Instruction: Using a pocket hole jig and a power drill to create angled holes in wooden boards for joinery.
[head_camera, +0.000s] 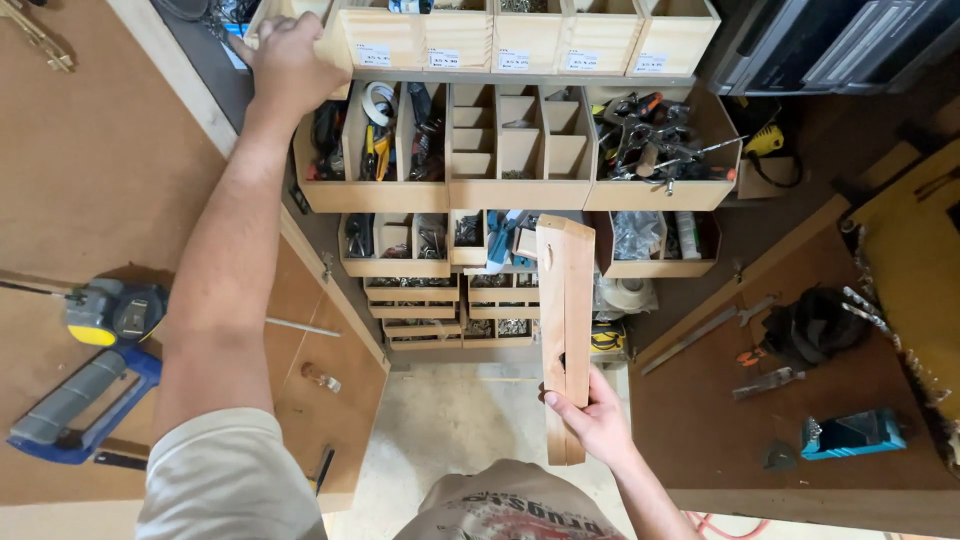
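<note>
Your left hand (290, 62) reaches up and grips the corner of the top drawer (300, 30), fingers curled over its wooden edge. To the right of those fingers runs a row of pale wooden bins (530, 40), each with a small white label on its front; what lies inside them is mostly out of view.

Your right hand (595, 415) is clenched around the lower part of a wood piece (565, 330), thumb on the face toward you, fingers wrapped behind. The piece stands upright from your fingers, its top end reaching the middle tier of drawers.

Just below your left fingers an open drawer (370, 190) holds black-handled tools, yellow-handled pliers and a roll of white tape (379, 100). Right of it sits a divided tray (520, 150) of small compartments, mostly bare. Further right another drawer (660, 190) is heaped with metal clamps and orange-handled tools.

Behind the top of the wood piece, a lower tier holds small metal hardware, a blue part, a white tube and a clear bag (635, 235). Beneath that, shallower drawers (415, 292) are filled with screws or similar small fasteners.

Left of your left forearm a tape measure (115, 312) and a blue clamp (80, 405) lie on the bench. Right of your right hand lies a teal jig (852, 434).
</note>
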